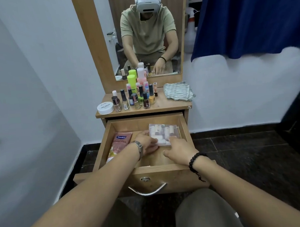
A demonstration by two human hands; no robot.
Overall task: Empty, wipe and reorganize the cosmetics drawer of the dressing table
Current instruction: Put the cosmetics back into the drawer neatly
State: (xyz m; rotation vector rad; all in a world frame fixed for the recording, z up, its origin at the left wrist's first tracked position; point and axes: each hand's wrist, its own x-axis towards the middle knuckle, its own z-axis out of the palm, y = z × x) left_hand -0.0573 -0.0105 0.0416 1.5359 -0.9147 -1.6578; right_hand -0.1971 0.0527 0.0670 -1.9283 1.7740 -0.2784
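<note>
The wooden drawer (pixel 185 128) of the dressing table stands pulled out. Inside at the right lies a clear plastic case (pixel 164 130) holding several small pale tubes. My left hand (pixel 146 140) grips the case's near left edge. My right hand (pixel 177 149) touches its near right corner, fingers bent toward it. A pink Vaseline sachet (pixel 120 143) lies flat along the drawer's left side. On the tabletop stand several nail polish bottles (pixel 136 96) and a white round nail polish remover tub (pixel 105 108).
A folded striped cloth (pixel 178 93) lies on the tabletop's right. A mirror (pixel 146 34) rises behind, reflecting me. A blue curtain (pixel 248 17) hangs at the right. The drawer front carries a metal handle (pixel 147 189) and a lock. My knee (pixel 202 210) is below.
</note>
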